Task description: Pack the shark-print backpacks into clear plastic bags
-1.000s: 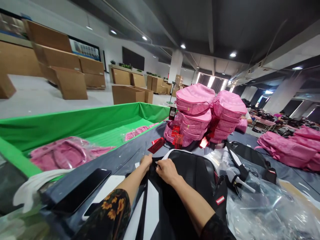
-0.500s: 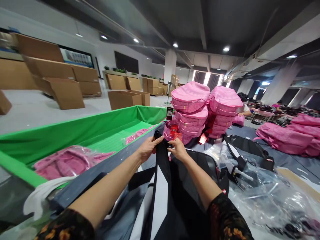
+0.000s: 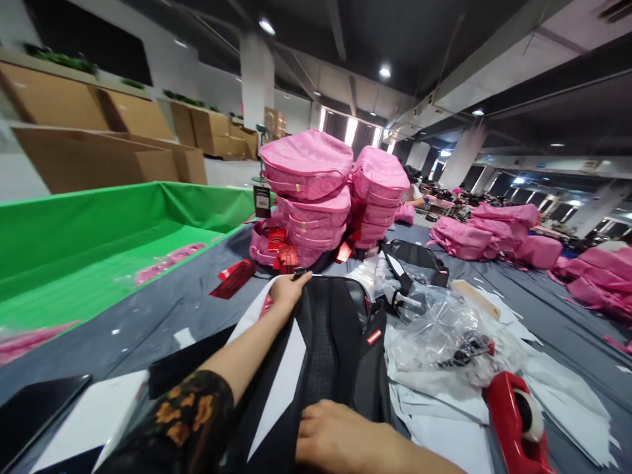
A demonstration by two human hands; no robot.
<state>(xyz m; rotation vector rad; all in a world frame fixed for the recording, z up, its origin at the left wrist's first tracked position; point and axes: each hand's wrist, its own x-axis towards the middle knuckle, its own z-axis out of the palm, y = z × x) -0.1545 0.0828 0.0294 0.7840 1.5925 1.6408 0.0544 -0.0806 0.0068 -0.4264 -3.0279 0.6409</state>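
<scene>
A black backpack [image 3: 328,336] lies in front of me, its padded back panel up. A black strap with a white panel [image 3: 281,382] runs down its left side. My left hand [image 3: 290,291] is closed on the top edge of the backpack, near the base of the strap. Lower down, my right hand [image 3: 340,431] rests against the backpack beside the strap with its fingers curled; the fingertips are hidden. A small red-and-white label [image 3: 374,337] sits on the backpack's right side.
Stacked pink backpacks [image 3: 309,164] with red tags stand behind. A green-lined bin [image 3: 89,224] is at left. Right of me are clear plastic bags [image 3: 444,322], white paper sheets [image 3: 444,428] and a red tape dispenser [image 3: 516,421]. A white box [image 3: 93,421] lies front left.
My view has swung right. My right hand has left the strap's top and come down toward me along the backpack. My left hand still holds the top. The backpack's back panel now shows.
</scene>
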